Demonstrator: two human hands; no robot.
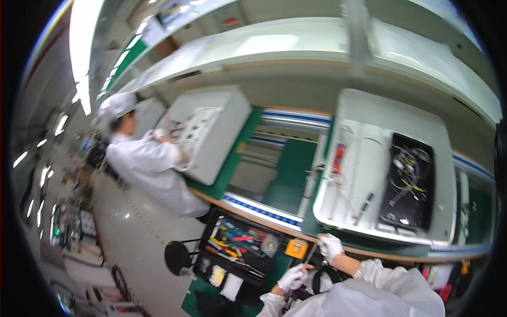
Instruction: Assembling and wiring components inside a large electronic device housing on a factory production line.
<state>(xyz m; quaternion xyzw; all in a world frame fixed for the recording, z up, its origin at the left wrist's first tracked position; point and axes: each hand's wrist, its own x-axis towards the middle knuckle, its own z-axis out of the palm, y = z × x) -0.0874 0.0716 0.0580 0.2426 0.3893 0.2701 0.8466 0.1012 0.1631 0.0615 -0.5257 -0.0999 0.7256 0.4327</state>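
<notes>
Both my hands wear white gloves and are close together in front of the bench's near edge. My left hand is closed on the lower end of a thin, light-coloured rod. At the rod's upper end, my right hand is closed with its fingertips on it. Blur hides the rod's exact kind. Dark items, partly covered by my hands and sleeves, lie just below. A small orange-yellow box sits left of my right hand.
A large white housing on the bench holds a black tray of cables. A black toolbox full of hand tools stands at lower left. Further left, a person in white works at another white housing. Shelves run above.
</notes>
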